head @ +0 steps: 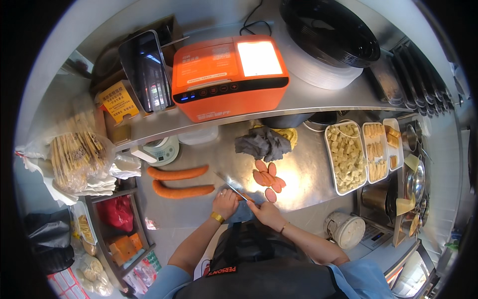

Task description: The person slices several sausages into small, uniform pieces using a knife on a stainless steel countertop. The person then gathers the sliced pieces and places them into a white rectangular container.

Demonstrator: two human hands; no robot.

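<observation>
My right hand (267, 213) grips the handle of a kitchen knife (236, 190), its thin blade pointing up and to the left. Under the blade lies a partly cut sausage (246, 198) on the steel counter. My left hand (225, 205), with a ring and a gold-coloured bracelet, rests on the sausage's left part and hides most of it. Just right of the knife is a loose cluster of oval sausage slices (266, 178). Two whole sausages (183, 189) lie side by side to the left.
Beyond the slices sits a crumpled grey cloth (263, 144). White trays of cubed food (345, 159) and stacked pieces (375, 151) stand at right. A digital scale (163, 151) is at left. Above, a steel shelf (313, 101) holds an orange printer (227, 78) and a phone-like screen (146, 71).
</observation>
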